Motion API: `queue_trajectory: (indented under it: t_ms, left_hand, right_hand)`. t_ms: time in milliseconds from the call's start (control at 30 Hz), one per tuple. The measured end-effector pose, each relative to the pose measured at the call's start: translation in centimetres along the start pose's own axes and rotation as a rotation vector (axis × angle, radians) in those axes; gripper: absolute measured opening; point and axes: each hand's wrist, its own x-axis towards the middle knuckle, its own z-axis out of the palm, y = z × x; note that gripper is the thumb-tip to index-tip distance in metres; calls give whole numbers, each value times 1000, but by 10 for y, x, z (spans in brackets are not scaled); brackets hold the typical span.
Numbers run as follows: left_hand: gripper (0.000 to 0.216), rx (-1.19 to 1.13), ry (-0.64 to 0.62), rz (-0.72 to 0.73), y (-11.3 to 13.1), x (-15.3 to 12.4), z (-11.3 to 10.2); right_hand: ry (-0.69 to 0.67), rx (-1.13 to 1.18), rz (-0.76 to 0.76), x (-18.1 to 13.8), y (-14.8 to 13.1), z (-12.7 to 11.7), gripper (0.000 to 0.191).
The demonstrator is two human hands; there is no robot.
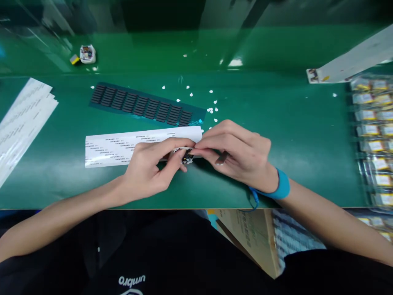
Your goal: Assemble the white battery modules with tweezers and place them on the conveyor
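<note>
My left hand [153, 166] is closed around a small round white housing [188, 159] with dark electronic parts inside. The fingers hide much of its rim. From the other side, the fingertips of my right hand [238, 151] pinch together at the edge of the housing. A flat greyish metal tool [221, 158] sticks out from under the right fingers; its other end is hidden, so its exact kind cannot be made out. Beneath both hands lies a white printed adhesive sheet [107, 148] on the green bench mat [291, 123].
Behind the sheet is a blue-green strip [196, 113] bearing rows of black pads. Small white tabs [211, 91] are scattered nearby. Another white housing [87, 54] stands back left, printed sheets [24, 119] at left, trays of parts [376, 145] at right. A blue wristband [283, 184] trails a cord.
</note>
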Motion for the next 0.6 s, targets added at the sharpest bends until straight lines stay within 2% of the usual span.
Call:
queue_trajectory:
  t_ms: [100,200,333,500,600]
  left_hand:
    - [16,-245,-103,-168,1,4,-2]
    - [16,-377,-172,-261,0,7,-5]
    - [14,-433,-199,-237,1,6,-6]
    - [15,-434,-164,-197,2,-1,-1]
    - [16,-441,-134,-187,2,-1,0]
  right_hand:
    - [4,117,34,1,1,1,8]
    - [35,161,49,1,2,0,12]
    - [31,73,-25,-1,6,-6,14]
    - [-33,107,-167,-2,14,-14,21]
    - [-84,107,-158,-2,13,-19,27]
